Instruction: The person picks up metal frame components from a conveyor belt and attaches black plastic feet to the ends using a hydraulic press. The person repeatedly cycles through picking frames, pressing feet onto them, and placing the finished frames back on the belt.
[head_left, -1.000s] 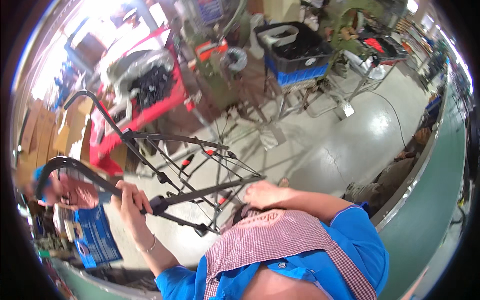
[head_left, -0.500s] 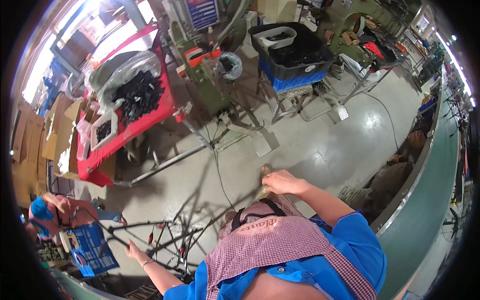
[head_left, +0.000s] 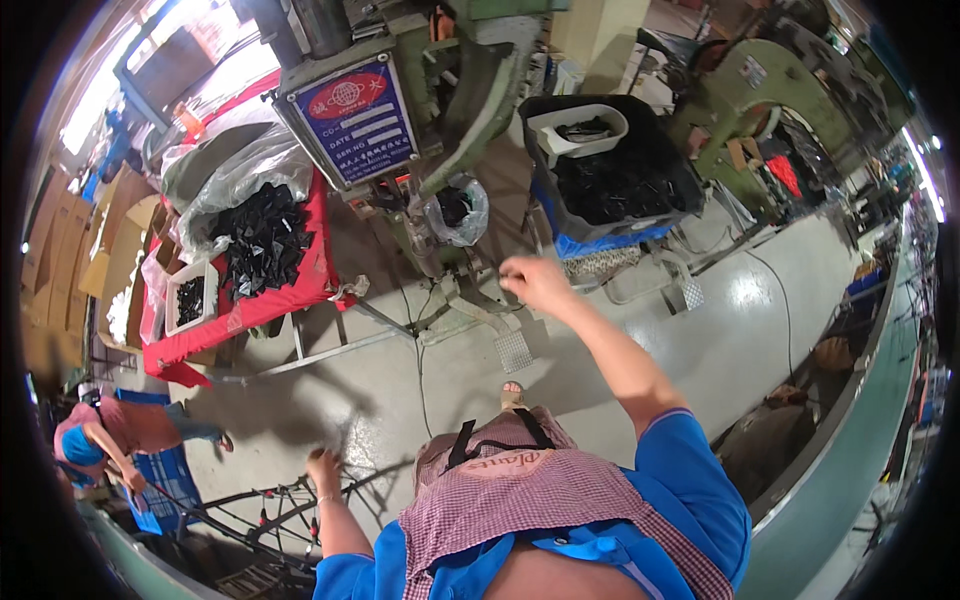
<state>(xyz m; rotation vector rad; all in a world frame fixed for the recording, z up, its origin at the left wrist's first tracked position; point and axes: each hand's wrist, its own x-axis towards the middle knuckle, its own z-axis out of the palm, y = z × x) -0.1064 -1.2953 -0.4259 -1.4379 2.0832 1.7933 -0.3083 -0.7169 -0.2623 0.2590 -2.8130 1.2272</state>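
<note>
My right hand (head_left: pixel 540 287) reaches forward at waist distance, its fingers curled together beside the green press machine (head_left: pixel 420 215). Whatever they hold, if anything, is hidden. Out to the left is my left hand (head_left: pixel 324 472), lowered near the black tubular frame (head_left: pixel 262 535). Its fingers are too small and blurred to read, and contact with the frame cannot be made out. A clear plastic bag (head_left: pixel 470 225) hangs on the press, with dark pieces inside. Black parts (head_left: pixel 262 235) lie heaped on the red-covered table (head_left: pixel 325 245) left of the press.
A white tray (head_left: pixel 207 292) of small black parts sits on the red table's corner. Right of the press stands a black tub (head_left: pixel 690 195) holding a white tray (head_left: pixel 610 140). A foot pedal (head_left: pixel 514 352) lies on the floor. A co-worker (head_left: pixel 120 425) bends at far left; a green conveyor (head_left: pixel 820 510) runs along the right.
I have come closer to the press. My right hand has risen forward from near my apron. My left hand has moved away from the frame's far left tube. The co-worker bends lower, grasping the frame's end.
</note>
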